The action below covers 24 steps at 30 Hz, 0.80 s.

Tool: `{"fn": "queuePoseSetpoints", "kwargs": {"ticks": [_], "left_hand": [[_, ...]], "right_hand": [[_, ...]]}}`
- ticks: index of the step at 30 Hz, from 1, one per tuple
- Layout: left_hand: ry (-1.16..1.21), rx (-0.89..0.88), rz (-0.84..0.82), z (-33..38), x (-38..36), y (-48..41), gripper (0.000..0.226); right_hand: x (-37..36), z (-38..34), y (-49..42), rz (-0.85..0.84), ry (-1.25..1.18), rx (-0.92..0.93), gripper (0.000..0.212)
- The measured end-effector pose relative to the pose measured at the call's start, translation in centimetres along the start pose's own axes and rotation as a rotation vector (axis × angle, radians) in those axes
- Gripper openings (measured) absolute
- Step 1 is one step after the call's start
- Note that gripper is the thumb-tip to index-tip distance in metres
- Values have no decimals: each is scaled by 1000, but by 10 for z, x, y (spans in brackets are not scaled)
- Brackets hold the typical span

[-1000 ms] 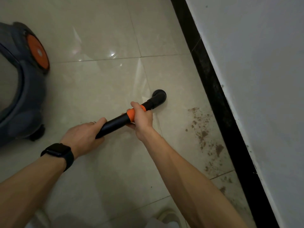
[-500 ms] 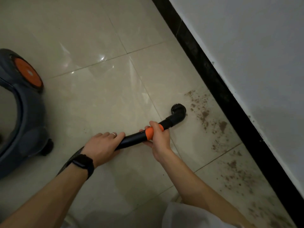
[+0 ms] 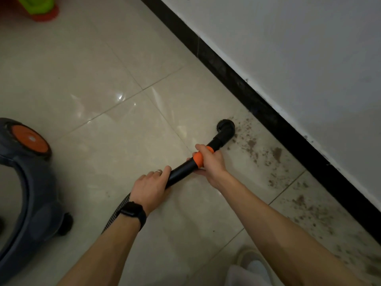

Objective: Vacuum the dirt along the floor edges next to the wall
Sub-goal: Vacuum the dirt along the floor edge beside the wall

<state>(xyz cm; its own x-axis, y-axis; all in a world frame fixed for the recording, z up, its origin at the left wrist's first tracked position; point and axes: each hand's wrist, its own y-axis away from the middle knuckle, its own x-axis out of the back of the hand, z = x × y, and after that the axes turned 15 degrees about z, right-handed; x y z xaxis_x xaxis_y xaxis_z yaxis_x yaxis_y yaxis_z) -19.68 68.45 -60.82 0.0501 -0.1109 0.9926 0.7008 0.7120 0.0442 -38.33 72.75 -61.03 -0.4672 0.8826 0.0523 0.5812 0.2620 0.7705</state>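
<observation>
The loose brown dirt (image 3: 276, 153) lies scattered on the glossy beige tiled floor (image 3: 103, 79) in the right half of the frame. It forms a band just beside the black skirting strip (image 3: 257, 104), which runs diagonally under the white wall (image 3: 288, 48). The round black brush nozzle (image 3: 225, 127) sits at the upper-left end of that band, right at its first crumbs. It elbows off a stiff black plastic wand (image 3: 183, 170) with an orange collar (image 3: 198, 158).

My right grip (image 3: 212, 162) is curled round the wand at that collar. My left grip (image 3: 150, 186) wraps the wand's lower end, above a black wristwatch (image 3: 132, 211). From there a braided grey hose (image 3: 117, 213) trails toward the lower left.

I judge the wand light and rigid, so it steers best from the collar, close to the nozzle. The hose is the soft part and will likely drag behind. The dirt looks dry and crumbly; it should lift easily, though a hard shove could scatter it.

The grey-blue vacuum body with an orange wheel (image 3: 26, 182) stands at the left edge, well apart.
</observation>
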Motion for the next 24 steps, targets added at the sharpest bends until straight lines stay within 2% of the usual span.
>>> {"fn": "queuePoseSetpoints", "kwargs": {"ticks": [11, 17, 24], "left_hand": [[46, -56, 101, 6, -5, -35, 31], [19, -127, 102, 17, -11, -55, 43], [131, -31, 58, 20, -10, -75, 31]], "right_hand": [[3, -19, -23, 61, -30, 5, 47], [15, -34, -37, 81, -26, 18, 44], [6, -47, -47, 165, 34, 47, 43]]}}
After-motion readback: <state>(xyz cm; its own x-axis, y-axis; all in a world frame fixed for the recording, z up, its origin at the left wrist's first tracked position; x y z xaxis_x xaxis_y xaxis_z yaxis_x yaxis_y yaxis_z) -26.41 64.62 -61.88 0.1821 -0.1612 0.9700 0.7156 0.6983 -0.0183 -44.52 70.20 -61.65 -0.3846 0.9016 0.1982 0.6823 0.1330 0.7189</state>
